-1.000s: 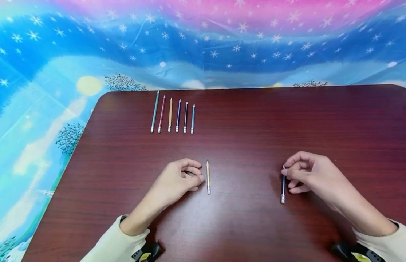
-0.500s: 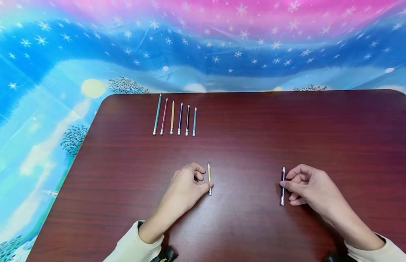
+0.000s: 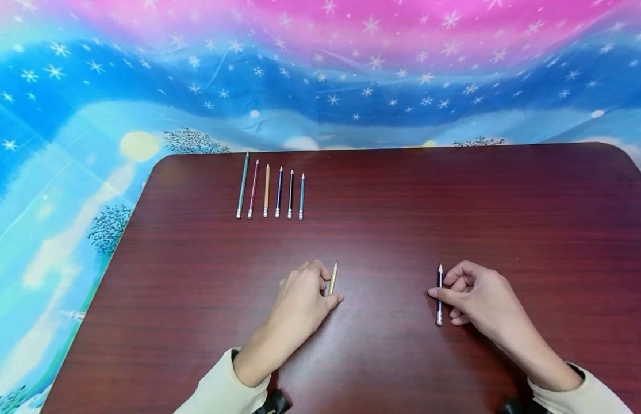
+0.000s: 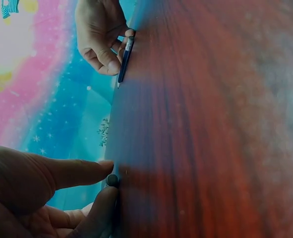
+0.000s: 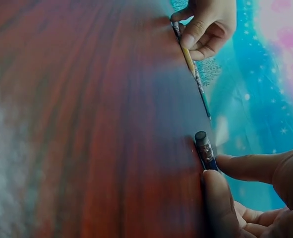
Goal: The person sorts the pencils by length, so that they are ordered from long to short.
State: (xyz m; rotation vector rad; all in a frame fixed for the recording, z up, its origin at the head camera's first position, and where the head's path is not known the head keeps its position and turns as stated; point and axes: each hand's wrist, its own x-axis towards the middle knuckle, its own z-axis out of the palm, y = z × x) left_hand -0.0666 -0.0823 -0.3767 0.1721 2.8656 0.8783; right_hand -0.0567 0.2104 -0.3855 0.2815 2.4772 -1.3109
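Observation:
In the head view, my left hand [image 3: 302,302] pinches a short yellow pencil [image 3: 333,279] between thumb and fingers, its point facing away from me and leaning slightly right. The thumb covers its lower part. Farther right, my right hand [image 3: 478,296] pinches a short dark blue pencil [image 3: 439,282], thumb laid across its middle, eraser end toward me. The left wrist view shows a pencil's round eraser end [image 4: 112,180] between the left thumb and finger. In the right wrist view, the dark blue pencil's eraser [image 5: 201,136] and silver ferrule stick out between thumb and finger.
Toward the far left of the dark red-brown table [image 3: 382,230], several pencils lie side by side, from a long teal pencil [image 3: 242,187] down to a short blue one [image 3: 302,198]. Behind the table hangs a colourful snow-scene cloth [image 3: 320,75].
My left hand has moved right and taken hold of the yellow pencil, which now leans a little. The right thumb has slid from near the dark pencil's tip to across its middle.

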